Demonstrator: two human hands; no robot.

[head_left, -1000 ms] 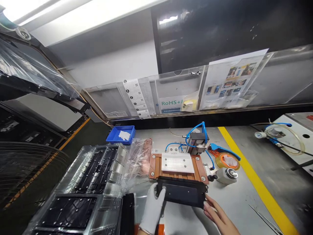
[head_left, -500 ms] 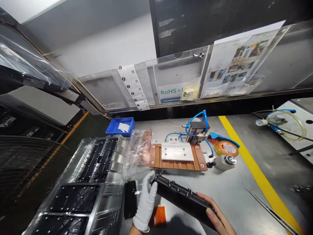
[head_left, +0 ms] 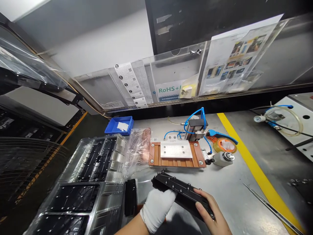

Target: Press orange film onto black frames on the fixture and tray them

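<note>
A long black housing (head_left: 179,186), with small round studs along its top, is held tilted above the bench. My bare right hand (head_left: 211,209) grips its right end, thumb on the near side and fingers over the far edge. Against its near side, left of the middle, is my white-gloved left hand (head_left: 158,207), closed with its fingers curled. The glove hides its fingertips, so I cannot tell what is in them. Behind the housing stands a brown fixture (head_left: 156,161) with a silver metal plate (head_left: 176,149) on top.
Clear plastic trays (head_left: 107,195) with black parts fill the left. A black phone (head_left: 130,197) lies beside them, and a blue bin (head_left: 119,125) stands behind. Right of the fixture are a metal-capped bottle (head_left: 224,159) and a tape roll (head_left: 225,146). Long tweezers (head_left: 271,209) lie at right.
My left hand has left the housing's left end and moved right and down to its near side, its fingers now curled. The housing has turned, showing more of its studded top.
</note>
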